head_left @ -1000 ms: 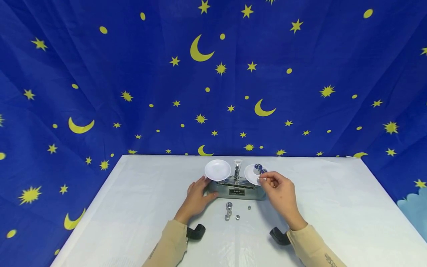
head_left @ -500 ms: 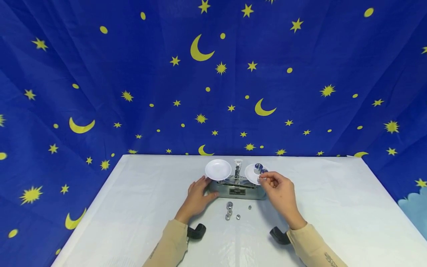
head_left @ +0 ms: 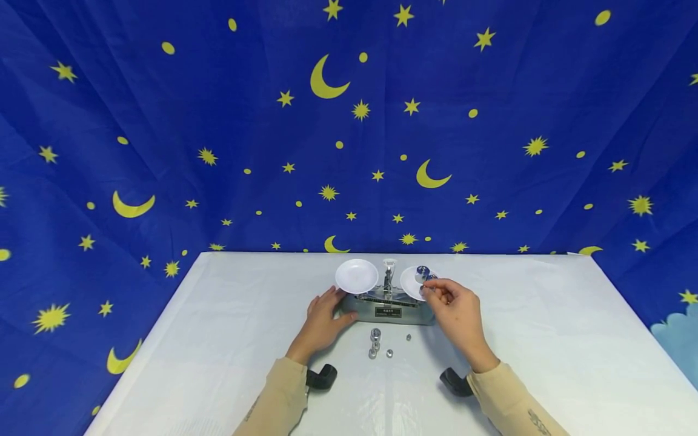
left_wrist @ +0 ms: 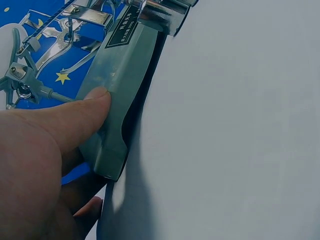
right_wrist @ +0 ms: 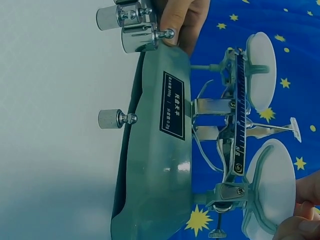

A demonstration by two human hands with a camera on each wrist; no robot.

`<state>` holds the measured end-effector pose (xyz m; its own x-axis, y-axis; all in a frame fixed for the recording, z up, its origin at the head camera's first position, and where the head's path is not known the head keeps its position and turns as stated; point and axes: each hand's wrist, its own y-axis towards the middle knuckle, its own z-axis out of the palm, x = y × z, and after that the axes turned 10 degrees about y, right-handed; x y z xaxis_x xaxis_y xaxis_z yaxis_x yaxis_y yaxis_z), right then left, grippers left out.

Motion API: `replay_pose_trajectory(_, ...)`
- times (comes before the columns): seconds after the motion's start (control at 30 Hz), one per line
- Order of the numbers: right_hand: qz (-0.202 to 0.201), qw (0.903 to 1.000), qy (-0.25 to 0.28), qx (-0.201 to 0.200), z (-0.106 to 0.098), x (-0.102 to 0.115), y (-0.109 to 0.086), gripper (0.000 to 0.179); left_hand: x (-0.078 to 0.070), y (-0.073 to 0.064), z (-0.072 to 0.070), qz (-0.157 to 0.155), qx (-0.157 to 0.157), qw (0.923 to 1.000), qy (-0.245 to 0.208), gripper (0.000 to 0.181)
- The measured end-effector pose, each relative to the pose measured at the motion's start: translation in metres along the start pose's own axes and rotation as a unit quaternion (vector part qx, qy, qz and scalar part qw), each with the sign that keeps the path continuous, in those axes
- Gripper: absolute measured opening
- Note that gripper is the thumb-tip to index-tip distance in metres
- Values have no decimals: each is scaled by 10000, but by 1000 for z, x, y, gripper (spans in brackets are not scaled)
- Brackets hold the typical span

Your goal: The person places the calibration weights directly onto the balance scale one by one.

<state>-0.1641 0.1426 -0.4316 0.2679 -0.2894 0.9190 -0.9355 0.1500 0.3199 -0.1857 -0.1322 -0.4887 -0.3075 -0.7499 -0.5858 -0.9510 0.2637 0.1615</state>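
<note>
A balance scale with a grey-green base stands on the table, bearing a left pan and a right pan. My left hand grips the left end of the base; in the left wrist view its thumb lies on the front face, fingers behind. Over the right pan, my right hand pinches a small metal weight between thumb and forefinger, mostly hidden by the fingertips. A larger metal weight stands on that pan, with another partly covered by the fingers.
Several metal weights stand before the scale: a larger one, a small one and a tiny one among them. The white table ends at a blue star-patterned cloth. Black wrist mounts sit below both hands.
The right hand's fingertips have shifted very slightly over the right pan and now cover more of the second weight there. The left hand stays on the base.
</note>
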Motion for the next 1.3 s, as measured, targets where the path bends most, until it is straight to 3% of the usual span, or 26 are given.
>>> replay_pose_trajectory(0.53,-18,9998,192,-59,-2,7,-3,13,0,1,1,73,-37,10000,-54,60)
replay_pose_trajectory(1.3,262,9891,1270,698,6,17,-24,21,0,0,0,41,-48,10000,27,60)
